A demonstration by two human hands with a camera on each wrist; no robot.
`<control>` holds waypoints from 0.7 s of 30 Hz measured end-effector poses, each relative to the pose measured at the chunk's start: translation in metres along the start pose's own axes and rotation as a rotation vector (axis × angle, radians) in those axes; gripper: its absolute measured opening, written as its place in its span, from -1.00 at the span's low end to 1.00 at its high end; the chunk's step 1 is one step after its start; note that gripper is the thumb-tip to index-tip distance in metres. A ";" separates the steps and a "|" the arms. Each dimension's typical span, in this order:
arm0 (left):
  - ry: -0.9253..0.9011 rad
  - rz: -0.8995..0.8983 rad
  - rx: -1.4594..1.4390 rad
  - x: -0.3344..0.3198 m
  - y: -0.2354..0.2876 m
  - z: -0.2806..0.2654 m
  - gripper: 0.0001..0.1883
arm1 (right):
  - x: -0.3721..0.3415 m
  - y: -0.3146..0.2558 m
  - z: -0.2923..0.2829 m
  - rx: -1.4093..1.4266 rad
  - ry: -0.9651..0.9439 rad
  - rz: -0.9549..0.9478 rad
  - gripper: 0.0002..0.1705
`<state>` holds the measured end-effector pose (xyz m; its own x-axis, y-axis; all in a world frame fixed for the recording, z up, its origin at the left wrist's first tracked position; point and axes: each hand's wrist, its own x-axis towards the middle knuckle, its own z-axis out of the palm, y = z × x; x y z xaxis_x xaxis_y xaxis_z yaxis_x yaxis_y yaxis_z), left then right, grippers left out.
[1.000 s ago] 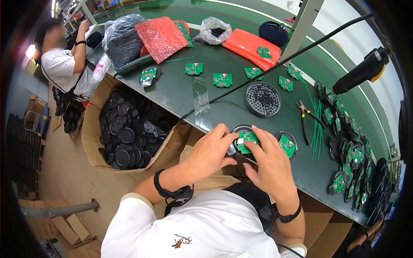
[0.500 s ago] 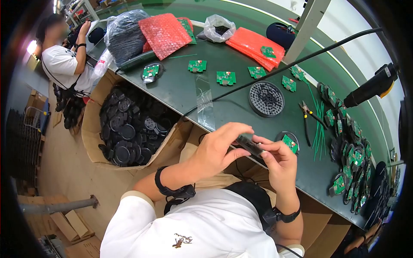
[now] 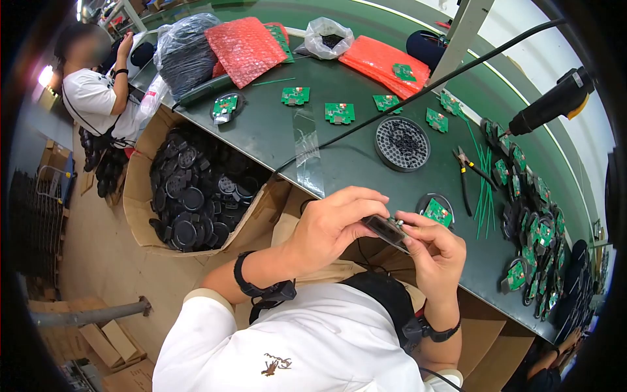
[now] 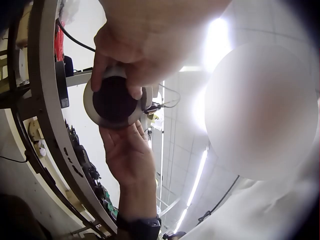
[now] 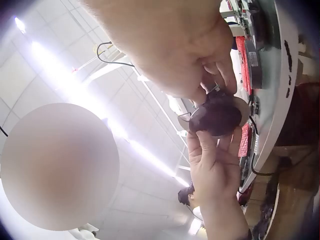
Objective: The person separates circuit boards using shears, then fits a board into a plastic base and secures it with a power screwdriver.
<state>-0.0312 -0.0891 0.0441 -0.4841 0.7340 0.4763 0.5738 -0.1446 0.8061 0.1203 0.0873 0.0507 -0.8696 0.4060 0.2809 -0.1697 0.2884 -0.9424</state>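
Both hands hold a round black housing (image 3: 386,230) tilted up on its side, close over the table's front edge. My left hand (image 3: 336,222) grips its left side, thumb below and fingers over the top. From the right, the fingers and thumb of my right hand (image 3: 434,245) pinch it. In the left wrist view the dark round face of the housing (image 4: 117,100) shows between both hands; the right wrist view has the same housing (image 5: 217,119) from its other side. Just beyond my right hand, another round housing carrying a green circuit board (image 3: 436,210) lies on the table.
A round tray of small black parts (image 3: 402,144), cutters (image 3: 464,168) and green wires (image 3: 483,196) lie beyond my hands. Several loose green boards (image 3: 339,113) are spread behind. Housings with boards (image 3: 539,235) pile up at right. A carton (image 3: 140,215) of black housings stands left.
The housing with its green board, flat at the table edge a second ago, has been lifted and turned on its side. Both hands have shifted their grip; the right has moved slightly right.
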 end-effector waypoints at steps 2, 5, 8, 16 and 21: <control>0.002 0.004 -0.016 0.001 0.000 0.000 -0.66 | -0.001 -0.001 0.003 -0.027 0.041 -0.024 -0.83; 0.016 0.023 -0.029 0.001 -0.001 0.000 -0.62 | -0.001 0.000 0.004 -0.055 0.102 -0.086 -0.85; 0.021 0.021 -0.048 0.005 0.002 -0.002 -0.58 | 0.007 0.001 0.002 -0.127 0.045 -0.294 -0.85; -0.034 0.027 -0.121 0.003 0.005 -0.005 -0.56 | 0.010 0.003 -0.002 -0.186 0.149 -0.353 -0.83; -0.037 0.020 -0.134 0.007 0.009 -0.004 -0.57 | 0.014 -0.001 -0.002 -0.064 0.078 -0.312 -0.84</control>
<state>-0.0321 -0.0880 0.0557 -0.4475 0.7537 0.4814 0.4888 -0.2446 0.8374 0.1093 0.0944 0.0558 -0.7414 0.3539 0.5701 -0.3911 0.4624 -0.7957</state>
